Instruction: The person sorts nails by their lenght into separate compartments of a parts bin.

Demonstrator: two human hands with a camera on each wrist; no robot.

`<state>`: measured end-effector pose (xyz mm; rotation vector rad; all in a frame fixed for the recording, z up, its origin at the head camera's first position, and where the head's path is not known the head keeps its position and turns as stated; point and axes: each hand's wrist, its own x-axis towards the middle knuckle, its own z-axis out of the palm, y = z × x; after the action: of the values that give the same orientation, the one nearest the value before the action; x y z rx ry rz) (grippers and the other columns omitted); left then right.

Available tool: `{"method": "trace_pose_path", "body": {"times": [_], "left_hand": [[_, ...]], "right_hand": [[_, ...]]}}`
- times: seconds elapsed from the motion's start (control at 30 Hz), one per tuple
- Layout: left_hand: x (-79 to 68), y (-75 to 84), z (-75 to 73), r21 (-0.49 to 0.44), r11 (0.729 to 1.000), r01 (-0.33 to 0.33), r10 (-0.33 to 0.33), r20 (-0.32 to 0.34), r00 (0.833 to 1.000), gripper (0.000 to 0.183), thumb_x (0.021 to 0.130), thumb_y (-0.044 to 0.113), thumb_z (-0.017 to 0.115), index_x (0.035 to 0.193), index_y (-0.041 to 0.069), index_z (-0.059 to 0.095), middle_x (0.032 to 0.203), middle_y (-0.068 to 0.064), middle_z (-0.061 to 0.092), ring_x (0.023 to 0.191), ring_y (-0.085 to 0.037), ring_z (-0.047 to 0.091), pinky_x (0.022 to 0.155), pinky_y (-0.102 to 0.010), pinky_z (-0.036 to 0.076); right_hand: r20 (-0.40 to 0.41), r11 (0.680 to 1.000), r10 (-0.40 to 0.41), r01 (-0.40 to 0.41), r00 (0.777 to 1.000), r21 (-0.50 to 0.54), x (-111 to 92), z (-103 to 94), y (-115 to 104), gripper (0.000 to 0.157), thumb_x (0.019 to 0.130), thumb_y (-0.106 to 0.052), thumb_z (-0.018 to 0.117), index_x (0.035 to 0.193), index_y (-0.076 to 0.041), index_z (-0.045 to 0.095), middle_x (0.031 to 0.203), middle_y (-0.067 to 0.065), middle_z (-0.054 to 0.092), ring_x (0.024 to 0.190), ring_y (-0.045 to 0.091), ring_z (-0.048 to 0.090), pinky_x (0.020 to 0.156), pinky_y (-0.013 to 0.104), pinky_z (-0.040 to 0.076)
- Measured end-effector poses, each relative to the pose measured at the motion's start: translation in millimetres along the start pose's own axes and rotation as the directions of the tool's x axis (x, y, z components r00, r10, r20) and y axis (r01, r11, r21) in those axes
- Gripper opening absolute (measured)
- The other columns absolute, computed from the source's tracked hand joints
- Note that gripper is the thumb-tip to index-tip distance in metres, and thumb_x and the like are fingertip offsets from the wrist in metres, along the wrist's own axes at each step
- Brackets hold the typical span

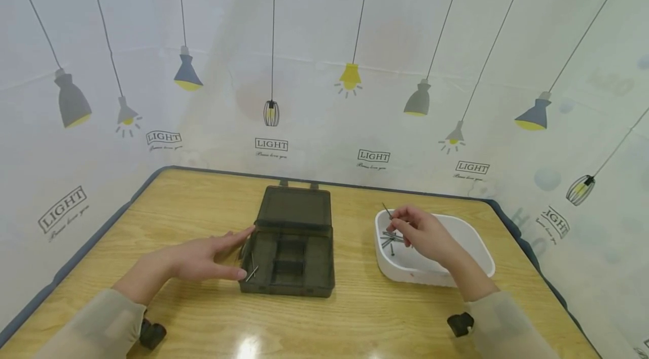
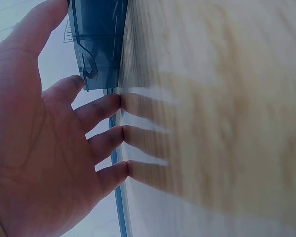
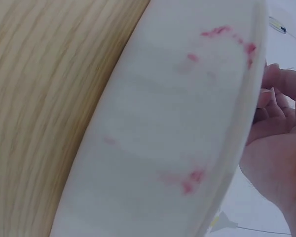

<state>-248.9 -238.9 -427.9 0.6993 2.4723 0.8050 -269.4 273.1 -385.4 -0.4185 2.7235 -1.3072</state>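
Nail, pinched in the right hand, slanted up-left over the left end of the tray — the case lay leftward, apart, the left hand at its side with fingers spread.

hands: 2 | case: 1 | tub: 1 | nails: 2 in case, 1 pinched, tub's overlap uncountably | table: 1 | lamps: 9 | LIGHT signs: 6, plus 1 cut off
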Motion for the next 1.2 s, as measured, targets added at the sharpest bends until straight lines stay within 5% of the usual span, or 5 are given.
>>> {"method": "trace_pose_path", "body": {"times": [0.2,0.4,0.6,0.8,1.2], "left_hand": [[-0.5,0.8,-0.4,-0.007,1.0,0.006,-0.006,0.0,1.0,0.1,0.103,0.062,0.069,0.179,0.032,0.012,0.184,-0.009,0.024,0.17,-0.05,0.01,0.13,-0.08,0.016],[-0.5,1.1,-0.5,-0.007,1.0,0.015,-0.015,0.002,1.0,0.1,0.103,0.063,0.069,0.179,0.033,0.011,0.184,-0.008,0.023,0.17,-0.05,0.011,0.129,-0.08,0.016],[-0.5,1.1,-0.5,-0.013,1.0,0.023,-0.023,0.008,1.0,0.1,0.103,0.064,0.069,0.179,0.034,0.01,0.184,-0.007,0.022,0.17,-0.05,0.01,0.129,-0.081,0.016],[-1.4,2.7,-0.6,-0.008,1.0,0.023,-0.023,0.006,1.0,0.1,0.103,0.064,0.069,0.179,0.033,0.011,0.184,-0.008,0.022,0.17,-0.05,0.01,0.129,-0.081,0.016],[-0.9,2.6,-2.0,0.006,1.0,0.012,-0.012,0.016,1.0,0.099,0.104,0.064,0.067,0.179,0.031,0.011,0.184,-0.008,0.024,0.17,-0.051,0.011,0.13,-0.079,0.018]], "right_hand": [[0.028,0.995,-0.044,0.041,0.999,0.087,1,8.3,-13,0.017,0.115,-0.012,0.057,0.121,0.004,0.06,0.119,0.028,0.077,0.069,0.013,0.059,0.063,0.026,0.055],[0.049,0.989,-0.062,0.055,0.997,0.138,4,16.6,-24,0.019,0.115,-0.016,0.059,0.12,0.003,0.06,0.119,0.018,0.078,0.069,0.018,0.065,0.056,0.025,0.051],[0.022,0.991,-0.023,0.02,0.999,0.135,7,26.6,-35,0.021,0.112,-0.022,0.066,0.12,-0.002,0.064,0.102,0.01,0.062,0.076,0.016,0.059,0.062,0.028,0.051],[0.03,0.988,-0.049,0.044,0.998,0.15,12,39.8,-42,0.018,0.111,-0.019,0.067,0.12,-0.003,0.064,0.106,0.009,0.062,0.074,0.015,0.055,0.065,0.029,0.051],[0.114,0.974,-0.113,0.087,0.987,0.21,27,77.1,-62,0.029,0.112,-0.016,0.064,0.141,-0.013,0.066,0.118,0.016,0.066,0.072,0.021,0.055,0.064,0.03,0.047]]}}
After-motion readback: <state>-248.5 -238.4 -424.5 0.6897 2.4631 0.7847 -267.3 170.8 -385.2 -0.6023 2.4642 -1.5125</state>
